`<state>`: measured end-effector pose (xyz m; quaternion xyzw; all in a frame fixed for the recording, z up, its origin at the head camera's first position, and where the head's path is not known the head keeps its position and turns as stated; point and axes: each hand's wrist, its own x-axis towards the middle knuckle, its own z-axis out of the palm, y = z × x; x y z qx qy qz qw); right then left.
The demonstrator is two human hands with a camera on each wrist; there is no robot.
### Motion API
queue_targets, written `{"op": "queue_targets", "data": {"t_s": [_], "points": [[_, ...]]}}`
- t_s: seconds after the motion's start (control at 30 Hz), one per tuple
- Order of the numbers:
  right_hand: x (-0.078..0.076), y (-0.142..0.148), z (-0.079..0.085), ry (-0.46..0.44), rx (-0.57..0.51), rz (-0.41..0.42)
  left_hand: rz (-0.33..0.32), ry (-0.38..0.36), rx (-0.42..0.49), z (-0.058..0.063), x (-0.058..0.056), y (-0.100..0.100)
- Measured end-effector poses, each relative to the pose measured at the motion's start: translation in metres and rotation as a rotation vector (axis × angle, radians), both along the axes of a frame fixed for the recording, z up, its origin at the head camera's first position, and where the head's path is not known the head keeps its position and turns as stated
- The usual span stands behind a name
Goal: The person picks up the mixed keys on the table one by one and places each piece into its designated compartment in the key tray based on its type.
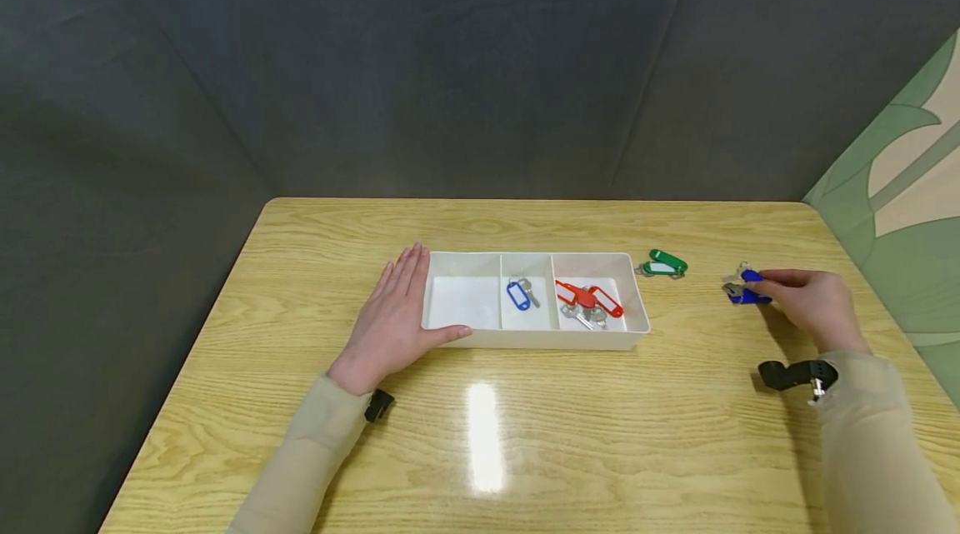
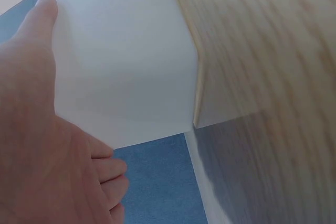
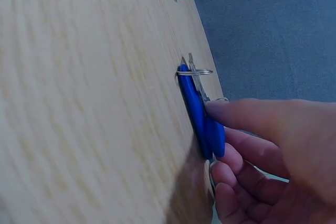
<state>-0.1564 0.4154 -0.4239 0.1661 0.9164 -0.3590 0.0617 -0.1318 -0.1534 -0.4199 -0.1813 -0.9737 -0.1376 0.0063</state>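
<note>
A white tray [image 1: 540, 340] with three compartments lies on the table. My left hand [image 1: 390, 334] rests against its left end, fingers straight and the thumb along the front rim; the left wrist view shows this hand [image 2: 58, 129] beside the white wall. In the middle compartment is a key with a blue tag [image 1: 517, 296]. Several keys with red tags [image 1: 606, 301] fill part of the right one. At the table's right, my right hand [image 1: 813, 305] pinches a blue key tag [image 3: 214, 136] between thumb and fingers. Another blue tag [image 3: 191, 106] with a metal ring lies against it.
Keys with green tags [image 1: 663, 264] lie between the tray's right end and my right hand. A dark cloth partition [image 1: 450, 67] stands behind the wooden table [image 1: 600, 434], and a green leaf-patterned panel [image 1: 922, 151] is at the right edge.
</note>
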Motion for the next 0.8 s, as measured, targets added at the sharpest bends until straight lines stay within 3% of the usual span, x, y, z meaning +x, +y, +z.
{"op": "queue_targets", "data": {"t_s": [0.2,0.8], "points": [[-0.002,0.004,-0.001,-0.019,0.002,0.027,0.001,0.001,-0.003,0.000,0.000,0.000],[-0.003,0.011,-0.001,0.052,0.050,0.044,0.000,-0.014,-0.002,0.002,0.001,0.000]]}}
